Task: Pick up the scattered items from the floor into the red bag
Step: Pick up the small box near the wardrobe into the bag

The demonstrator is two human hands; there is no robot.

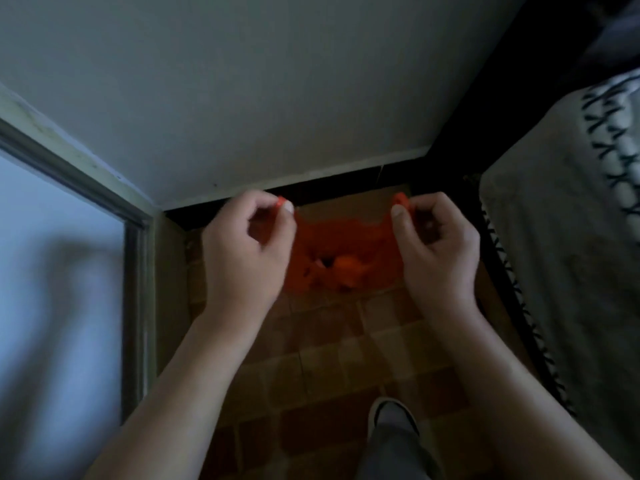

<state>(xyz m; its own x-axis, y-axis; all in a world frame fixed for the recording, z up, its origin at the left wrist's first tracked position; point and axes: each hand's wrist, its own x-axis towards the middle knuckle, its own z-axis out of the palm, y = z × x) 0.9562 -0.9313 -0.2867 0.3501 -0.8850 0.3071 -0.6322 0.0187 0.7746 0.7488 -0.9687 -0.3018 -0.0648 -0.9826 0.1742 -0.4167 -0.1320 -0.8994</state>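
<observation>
A red plastic bag [343, 251] hangs stretched between my two hands above the tiled floor. My left hand [247, 247] pinches its left handle between thumb and fingers. Its right handle is pinched the same way by my right hand [438, 247]. The bag's mouth gapes toward me, and a rounded orange-red shape shows inside it; what it is I cannot tell. No loose items show on the visible floor.
A white wall [263, 98] rises just beyond the bag, with a dark baseboard. A window frame [135, 251] runs along the left. A bed with a grey patterned cover [568, 258] borders the right. My shoe [391, 417] stands on the brown tiles [329, 358].
</observation>
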